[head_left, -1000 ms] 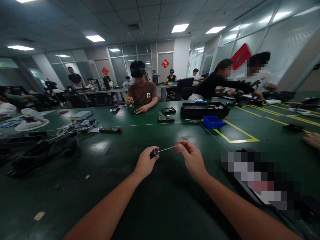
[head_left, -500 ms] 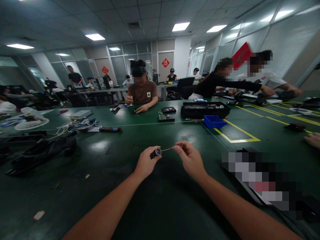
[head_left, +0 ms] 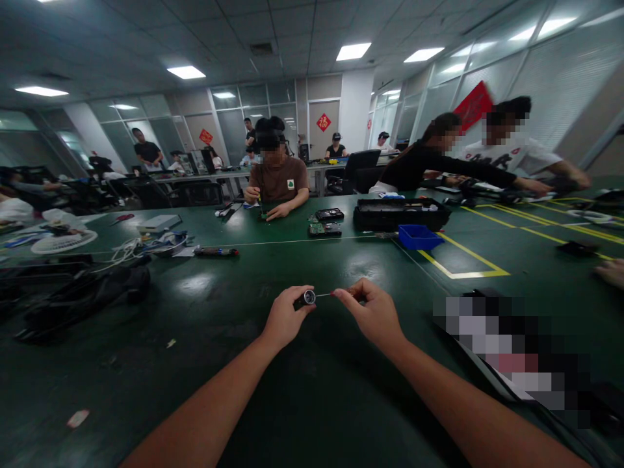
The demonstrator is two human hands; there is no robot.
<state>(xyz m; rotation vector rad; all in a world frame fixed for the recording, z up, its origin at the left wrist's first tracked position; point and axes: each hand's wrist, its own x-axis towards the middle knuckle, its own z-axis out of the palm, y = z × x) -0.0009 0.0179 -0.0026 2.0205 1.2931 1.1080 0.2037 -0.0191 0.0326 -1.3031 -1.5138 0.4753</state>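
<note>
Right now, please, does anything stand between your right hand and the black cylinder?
Only the screwdriver in the right hand, pointing toward the black cylinder in the left hand; nothing else visible.

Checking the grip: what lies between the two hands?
In the head view, a tool's metal shaft runs from the right hand toward the black cylindrical part in the left hand.

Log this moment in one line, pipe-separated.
left hand: grips black cylinder, round end showing | right hand: holds thin-shafted tool, shaft toward cylinder | tip contact: unclear | beyond: blue bin on green table
</note>
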